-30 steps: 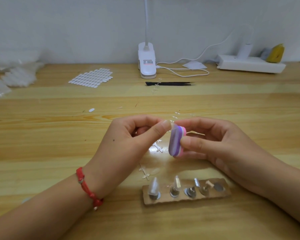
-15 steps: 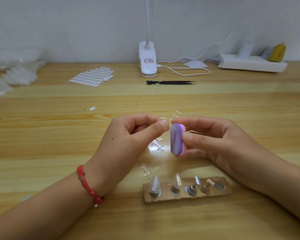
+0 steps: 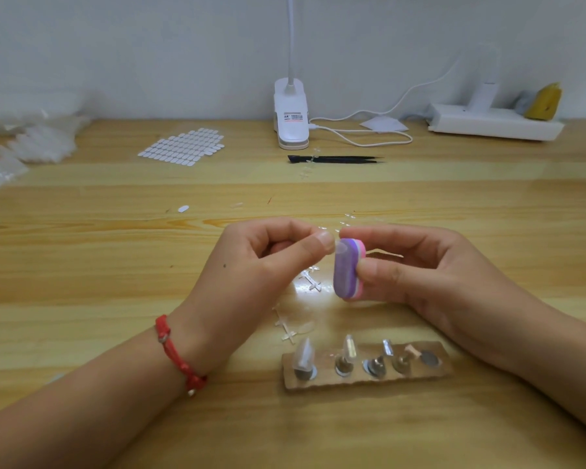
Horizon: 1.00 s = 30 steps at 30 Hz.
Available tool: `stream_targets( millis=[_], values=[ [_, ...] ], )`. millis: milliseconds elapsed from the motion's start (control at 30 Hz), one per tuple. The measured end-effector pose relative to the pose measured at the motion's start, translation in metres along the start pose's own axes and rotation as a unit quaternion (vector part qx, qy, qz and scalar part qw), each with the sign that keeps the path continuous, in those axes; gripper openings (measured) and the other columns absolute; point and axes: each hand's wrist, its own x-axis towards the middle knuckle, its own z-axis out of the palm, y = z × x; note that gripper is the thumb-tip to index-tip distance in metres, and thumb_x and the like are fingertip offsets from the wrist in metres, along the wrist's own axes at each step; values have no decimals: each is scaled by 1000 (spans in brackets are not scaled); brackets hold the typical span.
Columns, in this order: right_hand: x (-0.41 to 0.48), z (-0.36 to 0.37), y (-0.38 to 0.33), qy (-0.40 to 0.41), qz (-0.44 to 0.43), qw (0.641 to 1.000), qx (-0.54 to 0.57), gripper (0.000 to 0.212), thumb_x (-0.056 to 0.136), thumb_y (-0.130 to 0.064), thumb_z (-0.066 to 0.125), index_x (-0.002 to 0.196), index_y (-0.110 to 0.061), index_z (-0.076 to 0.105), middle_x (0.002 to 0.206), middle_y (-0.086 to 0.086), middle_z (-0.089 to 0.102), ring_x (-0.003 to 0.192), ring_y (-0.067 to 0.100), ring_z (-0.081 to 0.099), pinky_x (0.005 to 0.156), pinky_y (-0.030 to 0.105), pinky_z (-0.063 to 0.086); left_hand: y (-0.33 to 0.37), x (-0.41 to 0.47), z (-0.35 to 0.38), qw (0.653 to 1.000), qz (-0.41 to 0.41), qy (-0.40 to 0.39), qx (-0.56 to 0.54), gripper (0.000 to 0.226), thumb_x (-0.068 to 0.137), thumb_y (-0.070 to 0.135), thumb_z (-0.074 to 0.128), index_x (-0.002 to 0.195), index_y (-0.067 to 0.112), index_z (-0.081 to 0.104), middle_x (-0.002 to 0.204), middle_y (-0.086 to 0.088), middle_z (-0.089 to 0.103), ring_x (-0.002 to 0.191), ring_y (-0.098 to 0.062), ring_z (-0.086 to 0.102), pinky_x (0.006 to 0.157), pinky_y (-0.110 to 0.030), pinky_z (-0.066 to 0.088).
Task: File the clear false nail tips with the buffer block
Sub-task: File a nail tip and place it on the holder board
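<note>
Left hand (image 3: 251, 275): pinching one clear nail tip (image 3: 339, 247) between thumb and forefinger, tip touching the upper purple face of the buffer block (image 3: 345, 272). Right hand (image 3: 420, 272): gripping the buffer block upright between thumb and fingers, above the middle of the wooden table (image 3: 115, 265). Nearer the body, on a cardboard strip (image 3: 366, 382): mounted tips (image 3: 304, 354) standing on small metal stands (image 3: 343, 366).

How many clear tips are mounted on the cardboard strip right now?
3: leftmost tip, second tip, third tip, side by side on the cardboard strip. The fourth stand and fifth stand hold none.
</note>
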Motion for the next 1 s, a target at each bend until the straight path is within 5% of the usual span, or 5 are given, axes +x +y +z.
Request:
stream_targets(
  millis=[267, 367, 500, 667, 1000],
  values=[
    [0, -1, 1, 7, -10, 1000, 14, 43, 61, -14, 81, 103, -15, 76, 97, 11, 75, 84, 20, 72, 72, 26, 57, 2, 1, -1, 1000, 1, -9, -1, 15, 71, 34, 65, 64, 22, 72, 67, -19, 44, 65, -21, 38, 51, -18, 37],
    [-1, 0, 0, -7, -5, 1000, -10, 41, 63, -18, 82, 102, -23, 77, 97, 12, 76, 87, 21, 73, 75, 26, 57, 2, 1, -1, 1000, 4, -23, 8, 19, 72, 32, 65, 71, 16, 73, 69, -32, 48, 69, -22, 40, 62, -27, 35],
    [-1, 0, 0, -16, -18, 999, 26, 39, 62, -14, 80, 100, -20, 78, 94, 8, 76, 85, 16, 72, 73, 23, 56, 0, 3, -2, 1000, -6, -10, -3, 19, 71, 34, 66, 70, 17, 73, 73, -17, 47, 69, -21, 38, 62, -27, 32],
    [0, 0, 0, -14, -12, 1000, -2, 42, 62, -16, 81, 103, -22, 77, 99, 11, 75, 90, 19, 72, 76, 25, 56, 4, 0, -2, 997, 20, -70, 1, 17, 76, 27, 63, 69, 15, 73, 77, -38, 57, 77, -15, 57, 68, -19, 43],
    [-1, 0, 0, -1, -18, 999, 29, 38, 62, -12, 76, 99, -13, 76, 98, 13, 75, 90, 21, 72, 74, 26, 57, 4, 0, 0, 999, 14, -44, 8, 19, 72, 31, 66, 71, 14, 73, 74, -40, 50, 73, -23, 41, 67, -27, 35]
  ],
)
